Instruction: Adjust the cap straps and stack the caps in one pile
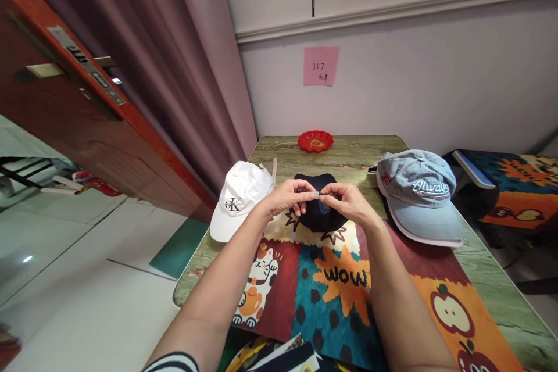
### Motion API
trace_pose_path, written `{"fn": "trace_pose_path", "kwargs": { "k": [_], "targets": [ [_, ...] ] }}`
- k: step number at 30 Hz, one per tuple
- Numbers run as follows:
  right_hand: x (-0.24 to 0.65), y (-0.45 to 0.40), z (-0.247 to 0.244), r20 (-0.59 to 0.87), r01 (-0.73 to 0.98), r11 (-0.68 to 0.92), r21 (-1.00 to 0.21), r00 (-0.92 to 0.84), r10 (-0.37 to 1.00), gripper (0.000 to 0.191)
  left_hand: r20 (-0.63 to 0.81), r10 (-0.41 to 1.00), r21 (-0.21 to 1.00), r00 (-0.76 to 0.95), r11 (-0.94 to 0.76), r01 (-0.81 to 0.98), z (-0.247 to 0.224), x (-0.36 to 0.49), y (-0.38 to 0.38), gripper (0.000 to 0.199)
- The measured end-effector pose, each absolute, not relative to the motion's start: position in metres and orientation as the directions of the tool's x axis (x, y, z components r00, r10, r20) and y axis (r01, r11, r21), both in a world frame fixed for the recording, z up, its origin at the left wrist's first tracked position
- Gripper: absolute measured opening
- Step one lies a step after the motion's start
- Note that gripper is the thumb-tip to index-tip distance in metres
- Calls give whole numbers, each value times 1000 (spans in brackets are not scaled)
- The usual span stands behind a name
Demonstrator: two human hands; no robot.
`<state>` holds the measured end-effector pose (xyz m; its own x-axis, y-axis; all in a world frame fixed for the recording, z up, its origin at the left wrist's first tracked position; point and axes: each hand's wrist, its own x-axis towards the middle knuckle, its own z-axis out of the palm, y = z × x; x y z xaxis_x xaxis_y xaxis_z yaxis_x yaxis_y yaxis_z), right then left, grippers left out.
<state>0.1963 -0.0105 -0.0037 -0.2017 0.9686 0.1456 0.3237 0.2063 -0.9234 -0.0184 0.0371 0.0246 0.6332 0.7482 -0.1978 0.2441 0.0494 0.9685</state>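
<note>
A black cap point(321, 222) lies at the middle of the table on the patterned mat. My left hand point(291, 196) pinches the left part of the cap's strap near a small light-coloured piece point(317, 195), perhaps its buckle. Opposite it, my right hand point(349, 203) closes thumb and fingers on the strap's other side. The hands nearly meet above the cap and hide part of it. Just left of my left hand sits a white cap point(244, 195) with dark "GK" lettering and a loose strap. Beyond my right hand rests a light blue denim cap point(421, 186) with white lettering.
A red scalloped dish point(315, 141) stands at the table's far edge, before the wall. The colourful mat point(335, 308) covers the near part of the green wood-look table point(279, 148). On the left are a brown door point(108, 133) and a purple curtain point(192, 70).
</note>
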Motion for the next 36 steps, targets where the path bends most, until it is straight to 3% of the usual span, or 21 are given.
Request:
{"fn": "trace_pose_path", "kwargs": {
  "k": [4, 7, 12, 19, 26, 36],
  "targets": [
    [194, -9, -7, 168, 342, 216, -914, -164, 972, 29, -24, 943, 999, 331, 11, 41, 20, -14, 26, 50],
    [194, -7, -9, 178, 344, 223, -912, -156, 971, 27, -53, 986, 997, 161, 61, -48, 15, -12, 17, 47],
    [191, -8, -8, 196, 385, 243, -890, -158, 968, 27, -208, 945, 968, 251, 236, -85, 9, -7, 7, 44],
    [187, -12, -1, 209, 408, 251, -878, -147, 967, 26, -150, 970, 952, 191, 194, -238, 9, -1, 3, 37],
    [187, -12, -1, 207, 387, 251, -887, -152, 966, 25, -179, 968, 943, 173, 220, -250, 9, 3, 0, 31],
    [186, -12, 1, 236, 501, 250, -828, -94, 967, 35, -172, 968, 967, 180, 201, -156, 12, 0, 1, 29]
  ]
}}
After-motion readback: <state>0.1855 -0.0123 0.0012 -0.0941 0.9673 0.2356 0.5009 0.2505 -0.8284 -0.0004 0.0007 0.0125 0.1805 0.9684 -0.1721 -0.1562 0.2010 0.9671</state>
